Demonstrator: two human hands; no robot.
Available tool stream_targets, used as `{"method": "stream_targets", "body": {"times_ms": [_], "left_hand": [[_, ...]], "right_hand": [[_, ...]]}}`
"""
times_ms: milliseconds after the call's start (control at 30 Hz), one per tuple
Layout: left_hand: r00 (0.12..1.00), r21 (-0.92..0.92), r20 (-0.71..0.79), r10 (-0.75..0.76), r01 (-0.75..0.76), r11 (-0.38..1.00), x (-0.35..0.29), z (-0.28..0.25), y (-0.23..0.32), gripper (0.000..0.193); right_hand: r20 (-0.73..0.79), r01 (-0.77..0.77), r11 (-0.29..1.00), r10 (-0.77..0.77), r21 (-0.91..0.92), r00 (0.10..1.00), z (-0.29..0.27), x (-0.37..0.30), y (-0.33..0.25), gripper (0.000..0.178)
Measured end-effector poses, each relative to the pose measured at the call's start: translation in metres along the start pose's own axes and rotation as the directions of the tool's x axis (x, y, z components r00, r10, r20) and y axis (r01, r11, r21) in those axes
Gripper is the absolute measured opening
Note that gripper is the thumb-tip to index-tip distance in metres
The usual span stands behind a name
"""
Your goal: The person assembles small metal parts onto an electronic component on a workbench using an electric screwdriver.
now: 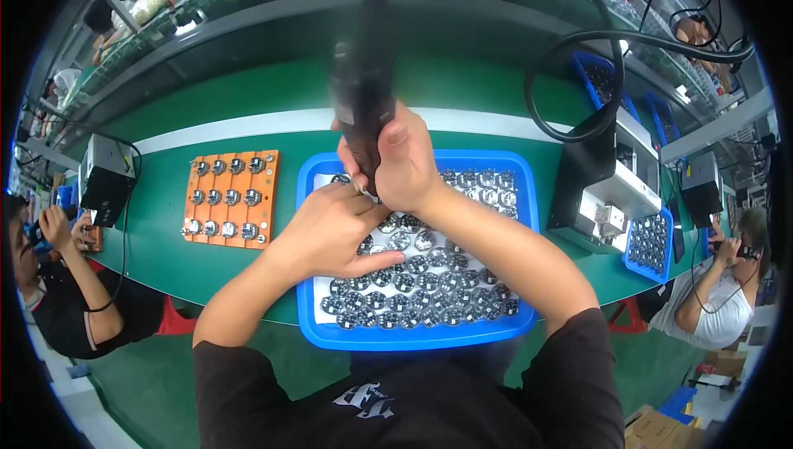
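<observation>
A black cylindrical handheld power tool (pixel 363 106), blurred in its upper part, stands upright over the far-left part of a blue rectangular plastic tray (pixel 413 339). In the head view, the right hand (pixel 406 170) is closed round its lower body. The left hand (pixel 326 232) curls beside the tool's lower end, thumb stretched right; whether it pinches anything cannot be told. Round, clear-and-metallic parts (pixel 425 280) crowd the tray, whose near edge reaches past the near edge of the green tabletop (pixel 161 201). A strip of green separates the tray's left edge from an orange rectangular plate (pixel 231 182) bearing rows of parts. Green surface also runs between the tray's right edge and a black-and-silver boxy machine (pixel 607 189). A thick black looped cable (pixel 529 90) hangs at far right.
</observation>
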State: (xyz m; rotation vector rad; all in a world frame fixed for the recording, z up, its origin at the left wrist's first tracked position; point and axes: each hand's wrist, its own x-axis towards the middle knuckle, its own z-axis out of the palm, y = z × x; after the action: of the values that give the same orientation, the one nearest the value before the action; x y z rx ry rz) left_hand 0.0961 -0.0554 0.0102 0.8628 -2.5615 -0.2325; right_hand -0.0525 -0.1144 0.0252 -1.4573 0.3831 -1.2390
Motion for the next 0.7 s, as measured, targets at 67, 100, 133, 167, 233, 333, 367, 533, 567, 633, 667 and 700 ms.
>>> {"method": "stream_targets", "body": {"times_ms": [67,100,133,167,233,333,367,533,567,633,667,700], "left_hand": [[0.999,-0.005,0.035,-0.01,0.01,1.0,-0.001,0.0,0.001,0.056],[0.999,-0.012,0.04,-0.008,0.008,1.0,0.0,0.0,0.003,0.056],[0.999,0.013,0.036,-0.006,0.006,1.0,0.001,0.001,0.005,0.057],[0.999,0.04,0.032,-0.003,0.002,0.999,0.002,-0.001,0.007,0.058],[0.998,0.039,0.054,-0.015,0.013,0.999,0.004,-0.005,0.012,0.059],[0.996,0.008,0.07,-0.05,0.05,0.999,0.001,-0.004,0.01,0.062],[0.998,-0.012,0.062,-0.014,0.014,1.0,0.0,-0.004,0.008,0.062],[0.996,0.021,0.037,-0.087,0.086,0.996,-0.004,-0.003,0.014,0.059],[0.995,0.06,0.034,-0.094,0.092,0.994,-0.005,-0.004,0.015,0.059],[0.993,0.072,0.043,-0.113,0.11,0.991,-0.004,-0.001,0.014,0.056],[0.985,0.06,0.066,-0.157,0.153,0.986,-0.006,-0.002,0.015,0.052],[0.99,0.057,0.069,-0.121,0.117,0.991,-0.004,0.0,0.014,0.052]], "right_hand": [[-0.023,0.045,0.999,-0.045,0.02,0.999,0.003,-0.001,0.001,0.093],[-0.03,0.04,0.999,-0.04,0.02,0.999,0.0,-0.003,0.0,0.093],[-0.028,-0.013,0.998,0.015,0.065,1.0,-0.005,-0.006,-0.002,0.092],[-0.024,-0.064,0.992,0.067,0.111,0.997,-0.008,-0.007,-0.006,0.092],[-0.079,-0.02,0.991,0.031,0.134,0.996,-0.023,-0.014,-0.024,0.102],[-0.202,0.126,0.955,-0.072,0.268,0.977,-0.051,-0.034,-0.096,0.123],[-0.14,0.205,0.964,-0.182,0.169,0.973,-0.067,-0.045,-0.114,0.119],[-0.296,0.256,0.962,-0.274,-0.099,0.915,-0.119,-0.111,-0.184,0.094],[-0.344,0.221,0.962,-0.265,-0.162,0.901,-0.13,-0.123,-0.195,0.092],[-0.445,0.196,0.948,-0.293,-0.251,0.846,-0.149,-0.139,-0.208,0.093],[-0.503,0.162,0.944,-0.292,-0.287,0.813,-0.154,-0.143,-0.209,0.093],[-0.561,0.129,0.938,-0.299,-0.322,0.772,-0.159,-0.146,-0.211,0.093]]}}
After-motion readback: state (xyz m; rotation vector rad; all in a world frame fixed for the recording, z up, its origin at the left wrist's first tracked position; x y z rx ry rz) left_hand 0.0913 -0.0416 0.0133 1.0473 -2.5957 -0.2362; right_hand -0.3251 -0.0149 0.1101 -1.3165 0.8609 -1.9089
